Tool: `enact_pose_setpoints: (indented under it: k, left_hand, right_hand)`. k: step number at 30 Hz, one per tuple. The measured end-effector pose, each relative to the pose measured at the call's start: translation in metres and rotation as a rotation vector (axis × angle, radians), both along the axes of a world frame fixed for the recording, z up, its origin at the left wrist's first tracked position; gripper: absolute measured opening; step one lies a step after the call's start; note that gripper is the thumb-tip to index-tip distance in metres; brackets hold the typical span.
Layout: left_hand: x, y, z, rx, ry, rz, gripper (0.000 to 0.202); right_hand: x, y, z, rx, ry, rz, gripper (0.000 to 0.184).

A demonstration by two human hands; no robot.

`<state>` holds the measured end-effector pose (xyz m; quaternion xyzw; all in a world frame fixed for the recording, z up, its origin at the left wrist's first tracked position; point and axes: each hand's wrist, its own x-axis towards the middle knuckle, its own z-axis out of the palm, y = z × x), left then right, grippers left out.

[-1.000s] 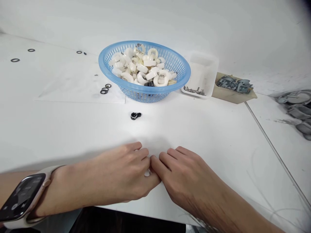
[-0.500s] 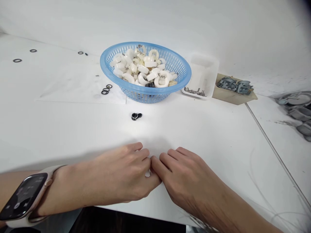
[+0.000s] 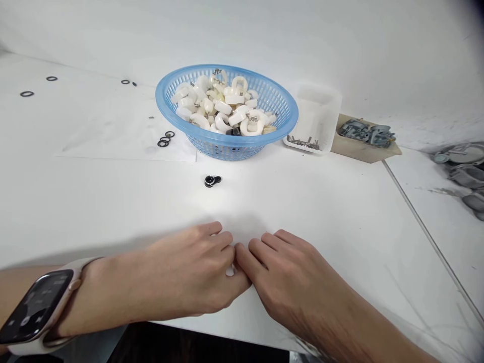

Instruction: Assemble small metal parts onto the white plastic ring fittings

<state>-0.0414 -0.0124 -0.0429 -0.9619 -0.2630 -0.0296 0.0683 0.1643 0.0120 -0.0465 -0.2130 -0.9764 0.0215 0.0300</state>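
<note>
My left hand (image 3: 196, 269) and my right hand (image 3: 282, 275) meet at the fingertips near the table's front edge, backs turned up. Fingers of both are curled closed, and whatever may be between them is hidden from view. A watch (image 3: 36, 307) with a light strap is on my left wrist. Beyond the hands, a small black part with a shiny ring (image 3: 212, 181) lies on the white table (image 3: 113, 201). Farther back stands a blue plastic basket (image 3: 227, 150), heaped with white ring-shaped plastic pieces (image 3: 223, 108) that carry small metal clips.
Right of the basket are a white tray (image 3: 330, 118) with metal pins and a beige box (image 3: 359, 151) of grey metal parts. Black rubber rings (image 3: 163, 143) lie on a white sheet (image 3: 102, 136) at left. Grey metal parts (image 3: 463, 174) sit at far right.
</note>
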Motion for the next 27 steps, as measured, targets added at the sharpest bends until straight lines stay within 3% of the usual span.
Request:
enact_pose_setpoints:
  k: [27]
  left_hand:
    - [-0.0001, 0.0008, 0.0000, -0.031, -0.018, 0.006, 0.011]
  right_hand:
    - [-0.0012, 0.0005, 0.0014, -0.031, 0.016, -0.030, 0.023]
